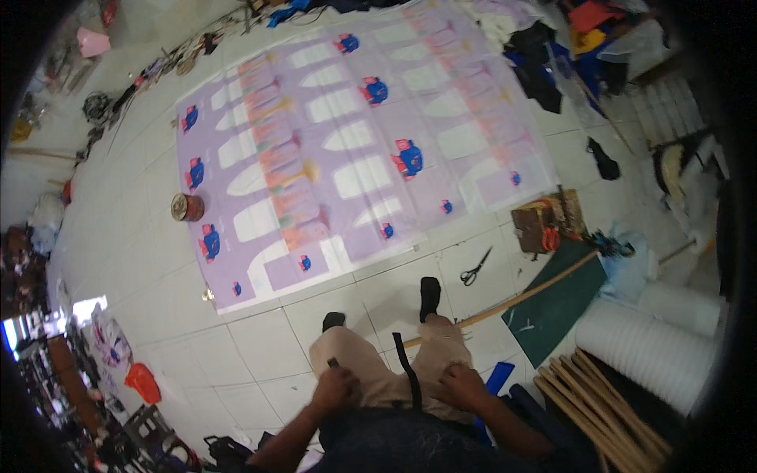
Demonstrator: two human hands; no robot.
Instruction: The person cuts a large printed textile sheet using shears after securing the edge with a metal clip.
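My left hand (337, 388) rests on my left thigh, its fingers closed round a small dark object (333, 363) whose tip sticks out at the top. Too little of that object shows to tell its kind. On my right thigh lies my right hand (463, 386), fingers curled in against the beige trousers (394, 364); what they hold, if anything, is hidden. A black strap (404, 359) hangs between my legs. Beyond my feet a large lilac printed sheet (315, 142), with white shapes and blue-and-pink figures, is spread over the tiles. Black-handled scissors (473, 272) lie beyond my right foot.
A round tin (188, 207) stands on the sheet's left edge. To the right are a long wooden stick (524, 297), a green board (544, 323), a brown box-like thing (536, 229), a white roll (646, 351) and several wooden poles (599, 402). Clutter lines the far left.
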